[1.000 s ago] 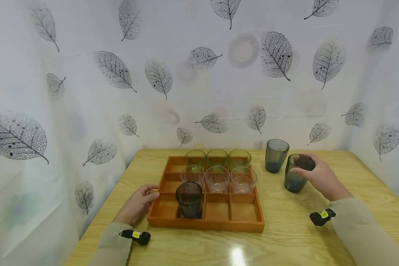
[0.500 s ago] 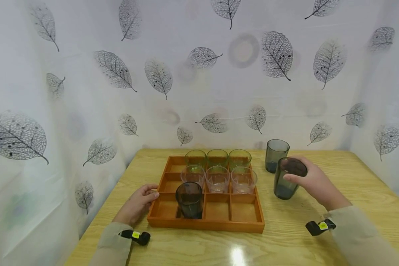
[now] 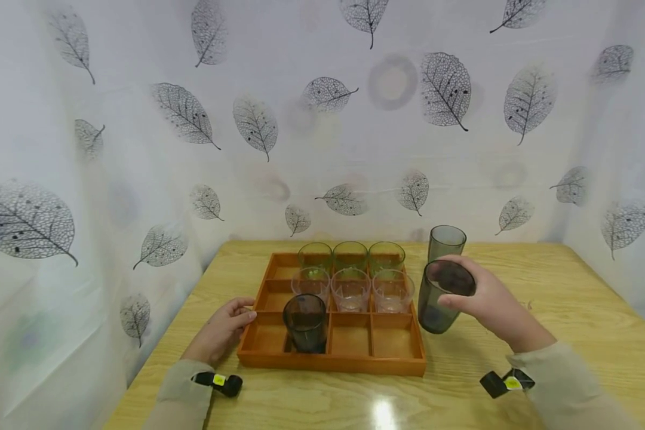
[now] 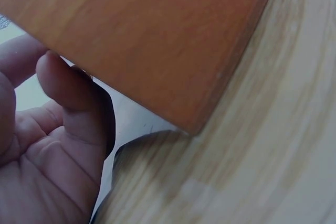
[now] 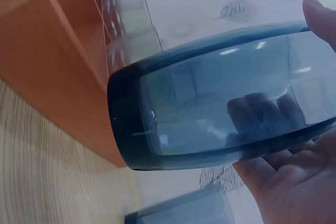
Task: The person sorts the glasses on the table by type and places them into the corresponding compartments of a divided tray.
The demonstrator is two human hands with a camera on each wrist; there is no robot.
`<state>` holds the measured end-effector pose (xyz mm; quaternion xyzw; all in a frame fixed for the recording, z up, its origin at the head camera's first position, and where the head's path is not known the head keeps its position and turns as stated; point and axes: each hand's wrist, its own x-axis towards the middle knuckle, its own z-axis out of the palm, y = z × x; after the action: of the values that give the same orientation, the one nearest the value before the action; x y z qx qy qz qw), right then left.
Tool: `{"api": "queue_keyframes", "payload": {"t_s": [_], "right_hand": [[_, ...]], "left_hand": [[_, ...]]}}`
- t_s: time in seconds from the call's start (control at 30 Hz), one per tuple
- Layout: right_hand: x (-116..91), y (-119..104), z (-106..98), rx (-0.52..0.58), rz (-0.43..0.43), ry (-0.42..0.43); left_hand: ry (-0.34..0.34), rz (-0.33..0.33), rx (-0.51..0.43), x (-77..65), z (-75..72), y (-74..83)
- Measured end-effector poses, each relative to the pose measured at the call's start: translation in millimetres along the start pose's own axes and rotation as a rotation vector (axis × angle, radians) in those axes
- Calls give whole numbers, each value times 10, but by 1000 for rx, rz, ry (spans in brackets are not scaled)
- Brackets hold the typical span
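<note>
A smoky grey glass tumbler (image 3: 438, 301) is held, slightly tilted, by my right hand (image 3: 491, 301), thumb and fingers round its upper part. In the right wrist view the tumbler (image 5: 210, 103) shows its thick dark base near the tray. My left hand (image 3: 223, 328) holds the left edge of the wooden divided tray (image 3: 333, 363), thumb at the rim; the left wrist view shows its thumb and fingers against the tray's corner. A second dark tumbler (image 3: 306, 325) stands in a front compartment. Another grey tumbler (image 3: 447, 239) stands on the table, partly hidden behind the held one.
Several green glasses (image 3: 349, 257) fill the tray's back row, and clear glasses (image 3: 351, 292) stand in the middle row. The pale wood table (image 3: 279, 400) reaches back to a white curtain (image 3: 322, 149) with leaf prints.
My right hand has lifted the grey tumbler off the table and carried it left and nearer, to the tray's right side. The left hand and the tray have stayed in place.
</note>
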<state>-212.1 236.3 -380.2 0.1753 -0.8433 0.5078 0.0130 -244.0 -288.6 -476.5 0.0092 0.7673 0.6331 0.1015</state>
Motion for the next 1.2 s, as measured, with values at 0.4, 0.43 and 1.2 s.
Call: {"api": "queue_keyframes", "payload": {"t_s": [0.4,0.43,1.2], "right_hand": [[31,-184,320,110,-36,-44],[37,-192,352,116,-39,-47],[203,-345,1116,210,-94,-45]], "left_hand": [[11,-5,-1,-7,3,27],[13,-6,-1,-7,1,26],[6,0,-6,-12,7,16]]}}
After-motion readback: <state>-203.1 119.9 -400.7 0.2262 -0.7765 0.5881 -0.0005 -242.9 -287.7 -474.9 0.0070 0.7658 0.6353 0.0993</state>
